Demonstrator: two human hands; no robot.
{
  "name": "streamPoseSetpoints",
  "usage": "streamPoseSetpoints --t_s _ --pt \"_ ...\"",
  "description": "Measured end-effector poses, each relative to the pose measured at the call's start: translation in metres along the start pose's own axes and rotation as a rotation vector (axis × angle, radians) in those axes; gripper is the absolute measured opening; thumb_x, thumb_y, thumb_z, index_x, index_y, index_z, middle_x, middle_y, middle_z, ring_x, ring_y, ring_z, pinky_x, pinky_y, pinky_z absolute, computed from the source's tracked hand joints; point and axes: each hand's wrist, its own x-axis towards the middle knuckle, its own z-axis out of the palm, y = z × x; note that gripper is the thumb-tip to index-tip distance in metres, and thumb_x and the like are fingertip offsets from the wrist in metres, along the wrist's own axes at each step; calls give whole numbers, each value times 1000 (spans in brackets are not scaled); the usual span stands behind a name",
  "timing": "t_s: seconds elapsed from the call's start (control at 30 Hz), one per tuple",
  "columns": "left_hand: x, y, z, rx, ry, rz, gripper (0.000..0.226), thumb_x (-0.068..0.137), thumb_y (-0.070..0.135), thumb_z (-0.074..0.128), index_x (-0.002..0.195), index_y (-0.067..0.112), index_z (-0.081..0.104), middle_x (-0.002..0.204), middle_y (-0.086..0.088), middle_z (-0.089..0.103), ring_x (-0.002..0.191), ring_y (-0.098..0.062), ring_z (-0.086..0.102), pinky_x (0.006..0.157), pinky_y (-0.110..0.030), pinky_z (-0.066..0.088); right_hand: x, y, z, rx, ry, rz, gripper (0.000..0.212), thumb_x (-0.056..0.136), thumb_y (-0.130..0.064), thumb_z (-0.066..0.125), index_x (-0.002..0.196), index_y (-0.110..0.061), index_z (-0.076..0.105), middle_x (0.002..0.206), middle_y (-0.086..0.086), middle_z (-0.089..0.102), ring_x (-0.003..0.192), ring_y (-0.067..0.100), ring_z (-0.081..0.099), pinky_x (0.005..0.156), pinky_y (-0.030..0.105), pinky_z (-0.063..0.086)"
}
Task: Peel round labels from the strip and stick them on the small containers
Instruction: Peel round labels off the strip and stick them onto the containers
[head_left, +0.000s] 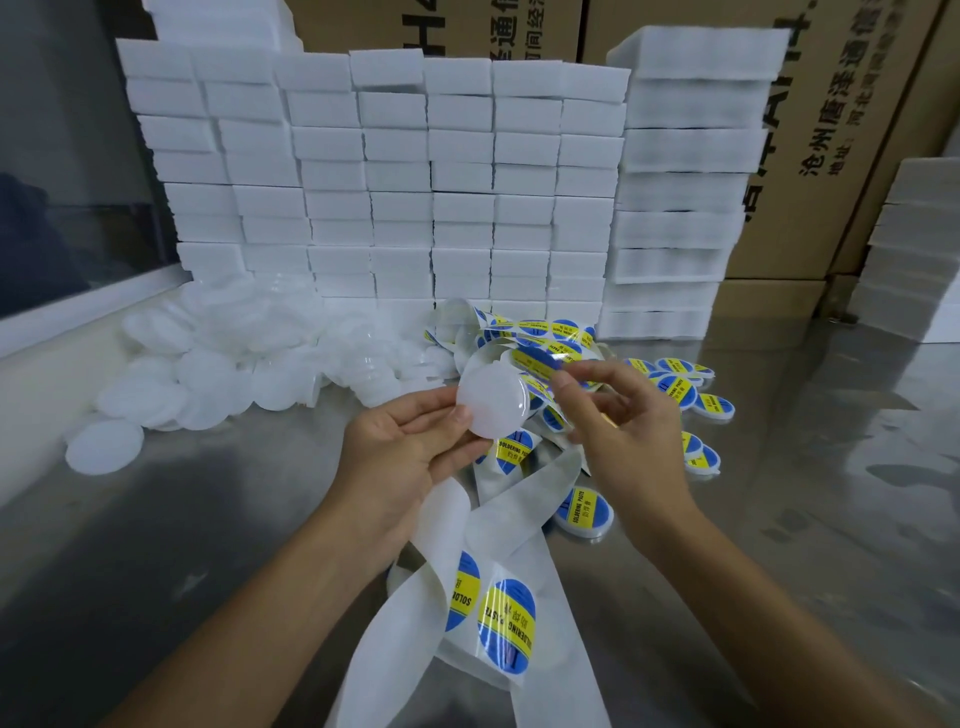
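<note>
My left hand holds a small round white container by its edge, flat face toward me, above the steel table. My right hand pinches a round blue-and-yellow label between thumb and forefinger, just above and right of the container. The white backing strip curls beneath both hands and runs to the near edge, with blue-and-yellow labels still on it. Several labelled containers lie to the right of my hands.
A heap of plain white containers covers the table at the left. Stacks of white foam blocks form a wall behind, with cardboard boxes beyond. Bare steel table shows at the near left and right.
</note>
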Motion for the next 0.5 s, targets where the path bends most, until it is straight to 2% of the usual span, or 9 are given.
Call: streamPoseSetpoints --t_s 0.1,0.2,0.27,0.33,0.5 --pt "1 0 -2 -19 18 -4 39 60 8 74 98 1 68 92 -15 75 84 -27 74 66 -27 59 4 -1 -4 1 69 -75 11 88 -19 71 81 -28 71 89 -3 71 76 4 67 66 24 55" --pt "2 0 -3 -36 31 -17 46 58 8 76 102 -2 67 93 -16 75 85 -28 74 67 -27 59 4 -10 -7 254 -21 95 6 81 -27 74 80 -21 74 73 -3 72 68 6 66 61 20 52" --pt "2 0 -4 -55 33 -22 45 58 7 75 102 -2 67 93 -16 75 84 -27 74 67 -27 59 4 -11 -6 346 -106 209 18 69 -35 76 78 -20 77 73 -3 71 66 6 65 62 21 51" --pt "2 0 -3 -69 25 -30 44 58 7 75 101 -2 67 93 -17 75 85 -27 74 66 -27 59 3 -10 -5 299 -159 244 19 66 -35 77 78 -20 78 74 -1 73 66 7 65 63 21 51" --pt "1 0 0 -72 -8 -45 46 61 8 75 105 -4 66 95 -18 74 87 -28 74 66 -26 58 -1 -12 -2 239 -197 201 5 73 -21 78 77 -18 78 74 3 75 60 7 64 57 15 50"
